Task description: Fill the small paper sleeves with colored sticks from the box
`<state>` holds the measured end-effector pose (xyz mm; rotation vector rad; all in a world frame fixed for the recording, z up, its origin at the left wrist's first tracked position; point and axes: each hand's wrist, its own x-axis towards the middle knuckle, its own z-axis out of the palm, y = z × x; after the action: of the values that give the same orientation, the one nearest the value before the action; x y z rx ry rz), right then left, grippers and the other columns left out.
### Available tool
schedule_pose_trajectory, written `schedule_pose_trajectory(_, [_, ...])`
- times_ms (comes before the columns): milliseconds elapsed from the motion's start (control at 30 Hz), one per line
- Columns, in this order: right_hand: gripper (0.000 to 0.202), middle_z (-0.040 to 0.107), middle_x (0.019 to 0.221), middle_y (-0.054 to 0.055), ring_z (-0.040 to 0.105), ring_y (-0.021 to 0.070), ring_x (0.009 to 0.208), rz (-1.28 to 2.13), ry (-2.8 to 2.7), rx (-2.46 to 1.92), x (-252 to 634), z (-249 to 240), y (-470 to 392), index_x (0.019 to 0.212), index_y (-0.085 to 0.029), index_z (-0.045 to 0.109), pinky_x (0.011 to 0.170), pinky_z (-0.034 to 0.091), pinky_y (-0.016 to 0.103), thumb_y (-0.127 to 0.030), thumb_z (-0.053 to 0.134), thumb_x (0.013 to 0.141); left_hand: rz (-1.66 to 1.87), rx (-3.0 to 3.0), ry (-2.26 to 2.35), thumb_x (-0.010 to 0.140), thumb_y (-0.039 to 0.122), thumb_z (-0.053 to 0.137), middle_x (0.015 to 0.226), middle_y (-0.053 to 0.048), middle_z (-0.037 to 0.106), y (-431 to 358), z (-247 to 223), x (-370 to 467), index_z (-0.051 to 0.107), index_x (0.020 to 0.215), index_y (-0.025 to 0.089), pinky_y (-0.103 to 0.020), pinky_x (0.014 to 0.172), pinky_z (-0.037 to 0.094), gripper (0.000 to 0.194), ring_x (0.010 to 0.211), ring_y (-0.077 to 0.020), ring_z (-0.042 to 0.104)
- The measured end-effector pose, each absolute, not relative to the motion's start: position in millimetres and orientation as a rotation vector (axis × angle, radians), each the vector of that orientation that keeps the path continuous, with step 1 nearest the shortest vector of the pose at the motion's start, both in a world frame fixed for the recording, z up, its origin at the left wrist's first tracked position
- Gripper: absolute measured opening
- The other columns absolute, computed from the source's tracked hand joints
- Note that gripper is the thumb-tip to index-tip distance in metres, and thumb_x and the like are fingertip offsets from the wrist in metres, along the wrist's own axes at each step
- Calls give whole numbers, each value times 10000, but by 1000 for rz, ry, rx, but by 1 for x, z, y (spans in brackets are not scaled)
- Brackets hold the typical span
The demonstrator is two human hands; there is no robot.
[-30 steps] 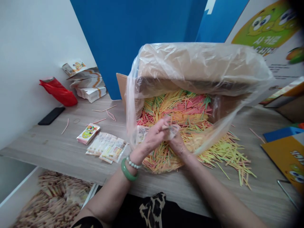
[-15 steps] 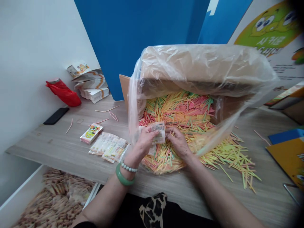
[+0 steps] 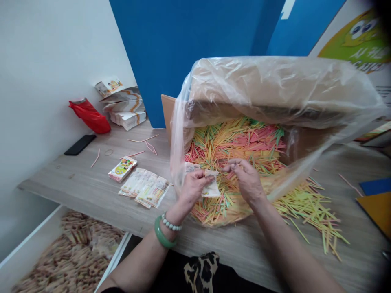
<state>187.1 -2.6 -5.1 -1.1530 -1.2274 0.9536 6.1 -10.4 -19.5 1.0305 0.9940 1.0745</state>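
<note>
My left hand, with a green bangle and a beaded bracelet at the wrist, pinches a small clear printed packet. To its right, my right hand hangs over colourful thin sticks, its thumb and fingers close together; whether anything small is between them cannot be made out. The sticks fill a box lined with a clear plastic bag. Left of the box, several filled packets lie overlapping beside a stack of printed cards. Another packet lies partly behind my left hand.
A black phone, a red bag and stacked white cartons are at the back left. Loose yellow sticks spill right of the box. An open drawer full of small packets is below left. A blue panel stands behind.
My right hand has moved away from the packet, up and to the right. The packet in my left hand is now lower and tilted. The view has shifted slightly.
</note>
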Motion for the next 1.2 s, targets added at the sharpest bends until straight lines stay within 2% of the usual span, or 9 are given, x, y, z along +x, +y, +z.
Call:
schedule_pose_trajectory(200, [162, 734, 713, -25, 746, 200, 766, 1116, -1001, -882, 177, 34, -9, 893, -234, 646, 798, 553, 367, -363, 727, 838, 1072, 1430, 1052, 841, 360, 639, 665, 24, 512, -22, -6, 5, 589, 671, 178, -269, 639, 364, 254, 666, -129, 443])
schedule_pose_trajectory(367, [157, 727, 709, -40, 766, 203, 767, 1123, -933, -799, 165, 47, -13, 899, -234, 640, 793, 572, 366, -342, 738, 844, 1033, 1566, 1008, 910, 318, 561, 819, -15, 637, -25, -6, 2, 672, 846, 181, -286, 749, 424, 187, 797, -167, 546])
schedule_pose_trajectory(433, [141, 733, 715, -39, 763, 199, 761, 1100, -950, -781, 161, 49, -13, 905, -234, 642, 825, 573, 382, -333, 730, 855, 993, 1616, 1045, 916, 312, 544, 786, -11, 630, -24, -8, 0, 664, 815, 182, -283, 737, 419, 204, 774, -166, 538])
schedule_pose_trajectory(567, [122, 744, 729, -30, 757, 192, 758, 1099, -962, -765, 157, 48, -13, 901, -227, 650, 837, 572, 389, -316, 722, 860, 953, 1635, 1109, 901, 338, 519, 673, 4, 535, -25, -5, -5, 560, 660, 185, -278, 673, 364, 289, 704, -155, 480])
schedule_pose_trajectory(800, [128, 731, 711, -34, 762, 205, 768, 1114, -939, -747, 149, 53, -16, 900, -227, 644, 810, 583, 392, -321, 721, 858, 1039, 1388, 1237, 776, 519, 686, 612, 47, 334, -29, 8, -3, 412, 562, 195, -272, 581, 252, 475, 618, -112, 305])
schedule_pose_trajectory(1033, [79, 731, 749, -32, 754, 198, 774, 1012, -964, -680, 135, 58, -17, 921, -231, 630, 819, 574, 401, -299, 669, 914, 965, 1380, 1114, 767, 499, 644, 618, 31, 406, -31, 9, 0, 475, 571, 188, -261, 579, 301, 405, 624, -115, 371])
schedule_pose_trajectory(1200, [44, 730, 781, -23, 745, 203, 814, 943, -1015, -634, 128, 59, -22, 931, -233, 639, 866, 566, 433, -268, 620, 947, 913, 1270, 1222, 694, 574, 711, 581, 49, 332, -34, 13, 1, 404, 535, 203, -252, 505, 226, 507, 564, -96, 296])
